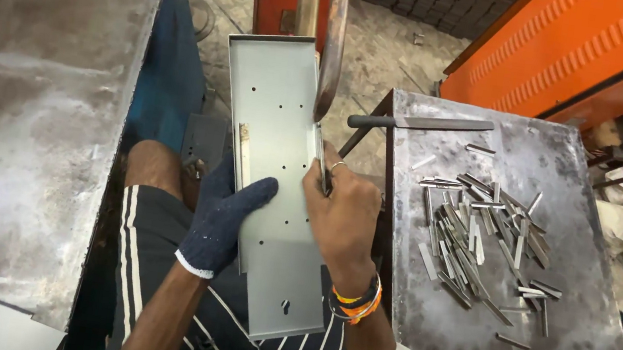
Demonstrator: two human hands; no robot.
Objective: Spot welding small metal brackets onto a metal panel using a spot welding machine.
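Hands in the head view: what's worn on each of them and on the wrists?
The left hand wears a dark blue knitted glove with a white cuff. The right hand is bare, with a ring on one finger and orange and black bands round the wrist. Pale rolled sleeves show near both elbows.

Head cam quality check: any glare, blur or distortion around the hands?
Head view: sharp on the left hand, right hand and grey sheet-metal tray; soft daylight, faint shadows; dull sheen on the left steel table, no blown glare; edges bow slightly from the wide lens.
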